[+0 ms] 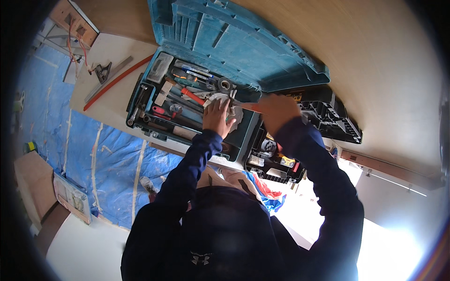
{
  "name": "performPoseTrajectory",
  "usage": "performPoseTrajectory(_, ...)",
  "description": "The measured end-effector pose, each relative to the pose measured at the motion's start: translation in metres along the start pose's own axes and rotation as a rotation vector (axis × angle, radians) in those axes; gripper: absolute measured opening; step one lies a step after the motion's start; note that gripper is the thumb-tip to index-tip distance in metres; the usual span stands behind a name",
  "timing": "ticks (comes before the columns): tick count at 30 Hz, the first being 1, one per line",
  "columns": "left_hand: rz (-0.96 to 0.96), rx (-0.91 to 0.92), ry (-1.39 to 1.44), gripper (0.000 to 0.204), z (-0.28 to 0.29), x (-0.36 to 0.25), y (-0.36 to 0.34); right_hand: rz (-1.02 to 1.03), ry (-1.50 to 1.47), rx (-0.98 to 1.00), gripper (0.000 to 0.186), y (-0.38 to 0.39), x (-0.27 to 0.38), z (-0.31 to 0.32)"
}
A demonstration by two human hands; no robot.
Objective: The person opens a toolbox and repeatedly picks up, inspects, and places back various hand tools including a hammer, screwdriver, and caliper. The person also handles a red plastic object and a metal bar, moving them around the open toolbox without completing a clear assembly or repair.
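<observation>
hands: left [216, 117] rests open in teal toolbox [154, 119], right [277, 110] clamped on orange-handled tool [248, 107] between them.

Pale board worktop [112, 100] at ten o'clock; blue floor sheeting [110, 154] with pale tape strips at nine; plain beige wall [375, 56] at two; bright glare at five.

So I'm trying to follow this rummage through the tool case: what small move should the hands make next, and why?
Probably lift the right hand a little, drawing the orange-handled tool clear of the teal tool case. That hand seems closed on its handle at the case's right edge, while the left hand rests on a crumpled pale rag amid packed tools, so a straight lift should snag least.
</observation>
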State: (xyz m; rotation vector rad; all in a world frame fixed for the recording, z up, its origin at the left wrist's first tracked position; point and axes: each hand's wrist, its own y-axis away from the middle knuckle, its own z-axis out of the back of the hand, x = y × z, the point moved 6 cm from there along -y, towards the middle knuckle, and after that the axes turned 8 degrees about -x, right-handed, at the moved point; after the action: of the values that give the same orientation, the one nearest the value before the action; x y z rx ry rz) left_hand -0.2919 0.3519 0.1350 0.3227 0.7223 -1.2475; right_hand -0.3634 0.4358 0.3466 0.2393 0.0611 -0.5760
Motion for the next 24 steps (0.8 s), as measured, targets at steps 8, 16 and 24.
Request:
performPoseTrajectory(8, -0.032, 0.33, -0.55, 0.026, -0.056, 0.086, -0.015, -0.09, 0.18, 0.493, 0.022, -0.104, 0.063, -0.058)
performPoseTrajectory(16, -0.159, 0.48, -0.401, 0.05, -0.037, 0.093, -0.015, -0.02, 0.006, 0.401, 0.02, -0.108, 0.037, -0.032)
performPoseTrajectory(24, -0.238, 0.375, -0.262, 0.057, -0.027, 0.074, -0.016, -0.098, -0.334, -0.074, 0.02, -0.012, -0.057, -0.012)
